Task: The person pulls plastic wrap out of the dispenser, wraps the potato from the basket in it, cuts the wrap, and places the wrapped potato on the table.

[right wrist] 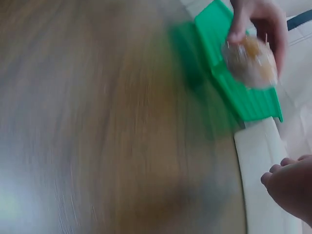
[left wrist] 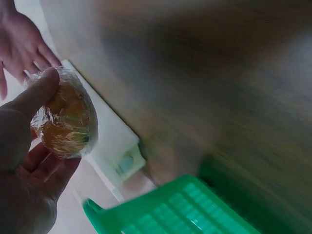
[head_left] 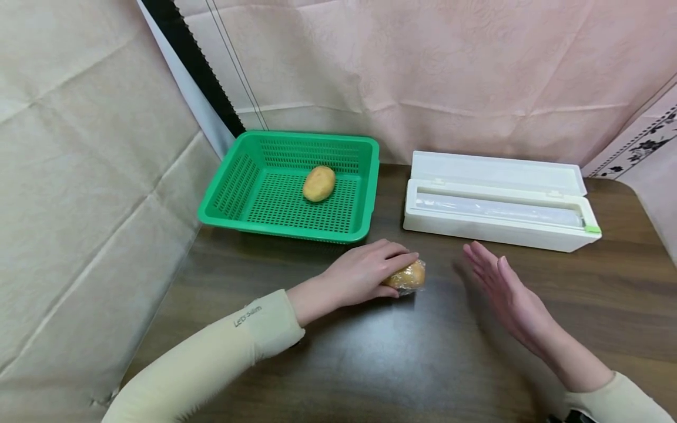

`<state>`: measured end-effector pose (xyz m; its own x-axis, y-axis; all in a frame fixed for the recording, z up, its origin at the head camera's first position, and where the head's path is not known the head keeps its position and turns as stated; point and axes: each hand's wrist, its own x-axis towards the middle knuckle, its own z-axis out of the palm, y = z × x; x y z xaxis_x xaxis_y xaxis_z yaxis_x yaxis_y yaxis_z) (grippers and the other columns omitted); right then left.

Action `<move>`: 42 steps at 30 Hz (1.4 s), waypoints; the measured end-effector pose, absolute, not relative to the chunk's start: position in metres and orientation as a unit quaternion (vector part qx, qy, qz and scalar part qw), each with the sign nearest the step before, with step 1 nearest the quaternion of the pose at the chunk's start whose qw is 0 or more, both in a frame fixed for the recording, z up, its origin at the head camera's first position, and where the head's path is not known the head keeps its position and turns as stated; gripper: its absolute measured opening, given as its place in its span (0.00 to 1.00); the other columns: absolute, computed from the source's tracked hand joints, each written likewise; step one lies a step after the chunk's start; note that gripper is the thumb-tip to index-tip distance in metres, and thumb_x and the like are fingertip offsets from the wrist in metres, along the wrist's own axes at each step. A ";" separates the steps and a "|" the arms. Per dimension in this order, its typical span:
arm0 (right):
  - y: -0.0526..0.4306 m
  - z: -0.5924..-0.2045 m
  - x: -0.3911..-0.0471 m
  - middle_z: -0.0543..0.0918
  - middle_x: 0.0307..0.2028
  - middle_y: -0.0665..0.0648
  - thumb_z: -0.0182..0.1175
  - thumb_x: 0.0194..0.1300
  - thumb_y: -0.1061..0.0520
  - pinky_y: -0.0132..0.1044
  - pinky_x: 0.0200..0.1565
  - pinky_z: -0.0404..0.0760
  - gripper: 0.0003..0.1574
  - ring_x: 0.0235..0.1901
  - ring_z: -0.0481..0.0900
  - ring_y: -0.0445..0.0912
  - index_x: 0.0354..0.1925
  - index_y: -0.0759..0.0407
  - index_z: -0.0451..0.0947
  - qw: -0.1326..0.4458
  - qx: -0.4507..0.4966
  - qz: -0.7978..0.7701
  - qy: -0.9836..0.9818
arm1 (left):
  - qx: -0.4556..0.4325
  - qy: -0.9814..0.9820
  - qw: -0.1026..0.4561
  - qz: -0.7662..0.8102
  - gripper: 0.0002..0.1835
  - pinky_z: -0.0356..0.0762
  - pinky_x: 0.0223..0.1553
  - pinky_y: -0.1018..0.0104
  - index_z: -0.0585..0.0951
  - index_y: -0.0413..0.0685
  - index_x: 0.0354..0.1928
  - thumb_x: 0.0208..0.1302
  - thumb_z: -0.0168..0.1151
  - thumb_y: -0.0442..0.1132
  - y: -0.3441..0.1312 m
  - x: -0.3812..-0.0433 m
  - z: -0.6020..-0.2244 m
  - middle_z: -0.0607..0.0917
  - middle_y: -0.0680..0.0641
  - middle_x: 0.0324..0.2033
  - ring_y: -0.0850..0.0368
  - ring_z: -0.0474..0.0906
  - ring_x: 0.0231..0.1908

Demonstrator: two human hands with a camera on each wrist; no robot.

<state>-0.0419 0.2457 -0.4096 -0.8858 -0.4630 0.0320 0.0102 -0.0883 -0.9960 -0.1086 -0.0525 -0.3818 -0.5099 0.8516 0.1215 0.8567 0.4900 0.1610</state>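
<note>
My left hand (head_left: pixel 365 271) grips a potato (head_left: pixel 409 276) covered in clear plastic wrap, thumb on the near side and fingers over the far side. Crinkled film shows all over the wrapped potato (left wrist: pixel 68 119) in the left wrist view. To its right, my right hand (head_left: pixel 510 299) is held with straight fingers, holding nothing, its palm turned toward the potato. In the right wrist view, part of the right hand (right wrist: pixel 292 187) shows at the lower right. A bare potato (head_left: pixel 319 183) lies inside the green basket (head_left: pixel 288 230), beyond the left hand.
At the back right stands a white cling film dispenser (head_left: pixel 497 232) with its lid (head_left: pixel 497 170) raised and a film roll (head_left: pixel 497 208) inside. A green slider (head_left: pixel 592 229) sits at its right end. Pink cloth (head_left: pixel 423 70) hangs behind the brown wooden table (head_left: pixel 391 364).
</note>
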 end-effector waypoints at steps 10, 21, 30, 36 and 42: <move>0.263 -0.402 -0.039 0.51 0.75 0.49 0.30 0.79 0.57 0.14 0.59 0.53 0.30 0.72 0.46 0.33 0.76 0.52 0.46 0.069 -0.150 -0.499 0.851 | -0.487 -0.867 0.017 -0.103 0.38 0.72 0.57 0.64 0.70 0.52 0.67 0.55 0.71 0.51 -0.108 -0.099 -0.395 0.74 0.53 0.59 0.59 0.69 0.60; 0.272 -0.399 -0.045 0.53 0.74 0.53 0.39 0.77 0.59 0.13 0.58 0.50 0.32 0.70 0.47 0.30 0.75 0.48 0.49 0.037 -0.155 -0.442 0.883 | -0.487 -0.868 0.027 -0.093 0.37 0.68 0.62 0.62 0.69 0.52 0.67 0.56 0.72 0.48 -0.160 -0.102 -0.409 0.73 0.49 0.63 0.56 0.66 0.64; 0.279 -0.392 -0.051 0.53 0.74 0.54 0.52 0.72 0.57 0.16 0.60 0.44 0.40 0.71 0.45 0.32 0.75 0.41 0.49 -0.009 -0.166 -0.353 0.921 | -0.476 -0.874 0.028 -0.098 0.37 0.68 0.62 0.58 0.70 0.51 0.67 0.55 0.73 0.46 -0.180 -0.104 -0.418 0.73 0.47 0.63 0.54 0.67 0.64; 0.284 -0.391 -0.058 0.54 0.74 0.56 0.58 0.68 0.57 0.19 0.63 0.41 0.43 0.73 0.45 0.39 0.75 0.46 0.52 -0.043 -0.187 -0.318 0.928 | -0.464 -0.879 0.016 -0.104 0.40 0.70 0.61 0.58 0.67 0.51 0.69 0.55 0.72 0.46 -0.182 -0.104 -0.423 0.72 0.47 0.65 0.54 0.67 0.64; 0.289 -0.393 -0.059 0.55 0.73 0.58 0.61 0.65 0.57 0.20 0.65 0.40 0.44 0.73 0.48 0.50 0.74 0.50 0.54 -0.059 -0.199 -0.297 0.932 | -0.446 -0.888 0.007 -0.112 0.44 0.68 0.62 0.56 0.62 0.53 0.72 0.55 0.72 0.48 -0.183 -0.102 -0.423 0.68 0.47 0.67 0.54 0.64 0.66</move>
<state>-0.0595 0.2888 -0.3929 -0.9138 -0.3362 0.2279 -0.4060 0.7438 -0.5309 -0.1020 -0.1829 -0.4230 -0.6020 0.7905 0.1122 0.7937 0.5771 0.1924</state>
